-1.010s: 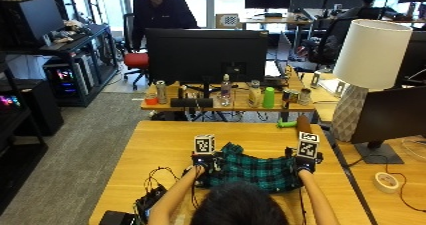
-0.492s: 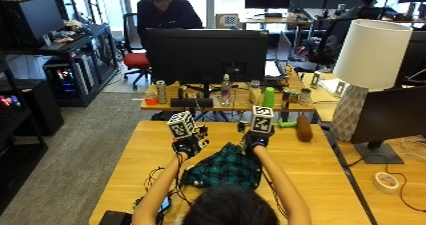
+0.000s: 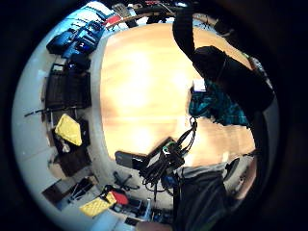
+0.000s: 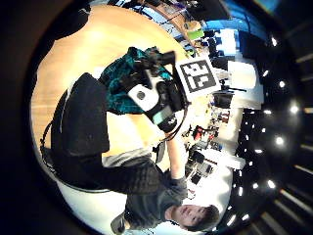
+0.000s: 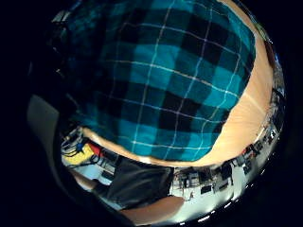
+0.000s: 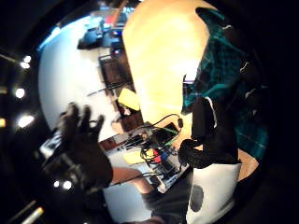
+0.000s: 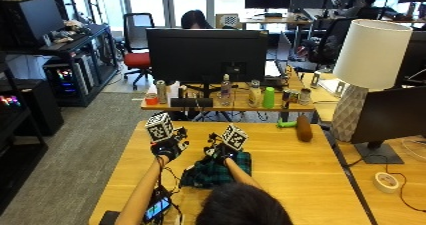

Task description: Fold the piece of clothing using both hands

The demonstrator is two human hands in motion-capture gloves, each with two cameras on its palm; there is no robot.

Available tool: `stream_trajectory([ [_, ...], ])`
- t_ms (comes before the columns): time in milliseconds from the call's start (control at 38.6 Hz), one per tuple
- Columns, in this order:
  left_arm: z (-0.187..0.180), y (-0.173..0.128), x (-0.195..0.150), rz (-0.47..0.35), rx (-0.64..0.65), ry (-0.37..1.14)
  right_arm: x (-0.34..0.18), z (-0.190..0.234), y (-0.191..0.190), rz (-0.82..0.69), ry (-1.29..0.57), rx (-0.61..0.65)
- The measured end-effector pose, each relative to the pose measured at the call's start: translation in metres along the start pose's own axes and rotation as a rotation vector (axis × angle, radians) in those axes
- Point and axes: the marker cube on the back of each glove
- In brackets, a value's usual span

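Since the plaid garment [image 7: 214, 170] lies bunched in 1 compact heap on the table [image 7: 299, 165], folding looks well along; the right hand [image 7: 223, 152] presses it flat-fingered, the left hand [image 7: 166, 147] hovers released, and neatening seems left.

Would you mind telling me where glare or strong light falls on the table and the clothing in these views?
Left little finger side palm view: broad bright glare patches on the wooden table. Right thumb side palm view: the table is washed bright beside the plaid clothing. Right little finger side palm view: the clothing is evenly lit, with no glare. Outside view: even light on the table, with bright windows behind.
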Motion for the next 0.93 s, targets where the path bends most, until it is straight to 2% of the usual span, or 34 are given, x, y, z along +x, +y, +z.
stream_trajectory([
  [155,0.004,-0.001,-0.011,-0.031,-0.002,0.047,0.01,-0.052,0.012,-0.107,0.026,0.194],
  [311,0.01,-0.006,-0.008,-0.041,-0.031,0.058,0.054,-0.134,0.002,-0.111,0.096,0.281],
  [544,0.0,0.001,0.011,-0.023,-0.036,0.004,0.091,-0.214,0.07,-0.071,0.162,0.425],
  [674,-0.001,0.001,0.023,-0.006,-0.038,-0.032,0.11,-0.233,0.081,-0.033,0.155,0.461],
  [933,0.012,-0.009,0.03,0.015,-0.058,-0.068,0.13,-0.229,0.057,0.019,0.144,0.454],
])
